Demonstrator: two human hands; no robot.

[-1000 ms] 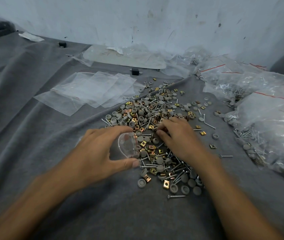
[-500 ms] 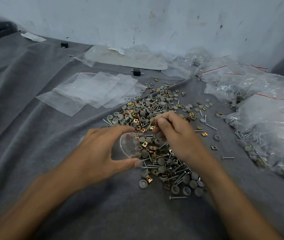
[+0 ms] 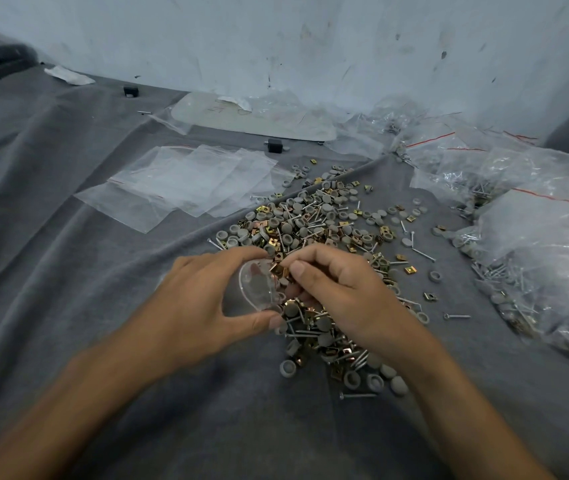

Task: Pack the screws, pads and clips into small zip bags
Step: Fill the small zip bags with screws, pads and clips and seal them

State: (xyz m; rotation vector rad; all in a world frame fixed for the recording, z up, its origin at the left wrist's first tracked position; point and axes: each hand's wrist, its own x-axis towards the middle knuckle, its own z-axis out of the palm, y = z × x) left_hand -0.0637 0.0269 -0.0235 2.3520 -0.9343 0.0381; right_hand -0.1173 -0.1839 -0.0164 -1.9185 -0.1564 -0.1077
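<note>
A heap of grey round pads, gold clips and silver screws (image 3: 324, 230) lies on the grey cloth (image 3: 68, 306) in the middle. My left hand (image 3: 203, 306) holds a small clear zip bag (image 3: 259, 287) between thumb and forefinger, its mouth held wide and facing right. My right hand (image 3: 338, 289) pinches a gold clip (image 3: 280, 270) right at the bag's mouth. Some parts show dimly inside the bag.
Several flat empty zip bags (image 3: 186, 185) lie at the back left of the heap. Filled bags of screws and pads (image 3: 536, 244) pile up on the right. A white sheet under plastic (image 3: 252, 116) and two small black blocks lie near the wall.
My right hand left the heap with a gold clip and moved left and up to the mouth of the bag. My left hand stayed in place, holding the bag.
</note>
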